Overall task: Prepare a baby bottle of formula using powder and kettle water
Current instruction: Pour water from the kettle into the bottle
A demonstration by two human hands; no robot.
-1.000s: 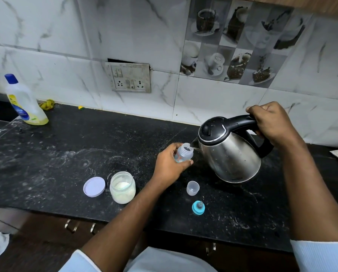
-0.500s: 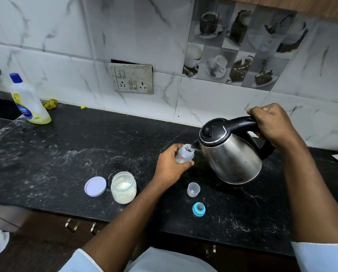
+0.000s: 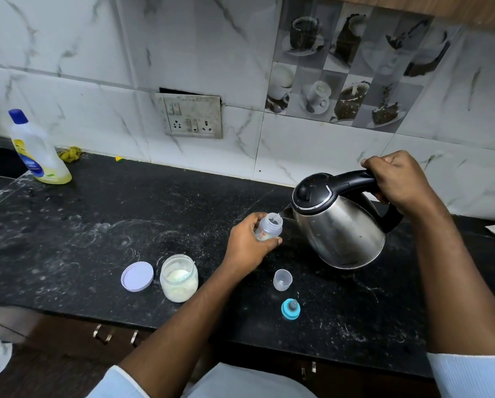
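My left hand [image 3: 247,245] grips a small clear baby bottle [image 3: 270,227] standing on the black counter [image 3: 97,231], its mouth uncovered. My right hand [image 3: 398,179] holds the black handle of a steel kettle [image 3: 341,225], tilted left so its spout sits over the bottle's mouth. A thin stream of water runs into the bottle. An open jar of white formula powder [image 3: 179,278] stands to the left, its lilac lid [image 3: 137,276] flat beside it. A clear bottle cap [image 3: 282,279] and the blue teat ring [image 3: 290,309] lie in front of the kettle.
A detergent bottle with a blue cap [image 3: 38,149] stands at the far left by the sink edge, a yellow rag [image 3: 71,154] behind it. A wall socket plate [image 3: 193,116] sits on the tiled backsplash. Cabinet handles [image 3: 105,334] show under the counter's front edge.
The kettle has tipped a little further toward the bottle, and water now streams from the spout. Both hands keep their hold.
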